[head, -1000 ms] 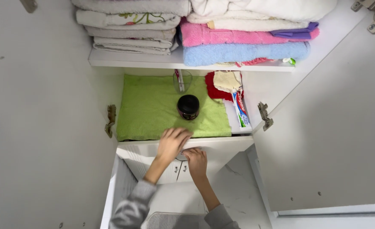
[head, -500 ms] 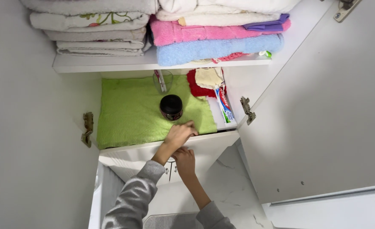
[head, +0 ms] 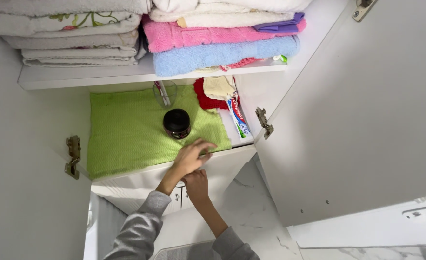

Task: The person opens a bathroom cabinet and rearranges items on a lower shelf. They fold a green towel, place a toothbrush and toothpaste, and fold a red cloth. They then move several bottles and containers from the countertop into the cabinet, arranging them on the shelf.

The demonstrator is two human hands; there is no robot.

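a home bathroom cupboard: folded towels (head: 222, 53) on the upper shelf (head: 150, 74), toothpaste tube (head: 238, 123), marble counter (head: 251, 212).

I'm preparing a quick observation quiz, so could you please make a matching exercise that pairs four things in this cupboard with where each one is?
Things:
1. Dark round jar with black lid
2. Light blue folded towel
3. Clear drinking glass
4. Toothpaste tube

Places:
A. Upper shelf, under the pink towel
B. Back edge of the green cloth
C. Right of the green cloth
D. Middle of the green cloth, beyond the left hand

Pairs: 1-D, 2-A, 3-B, 4-C
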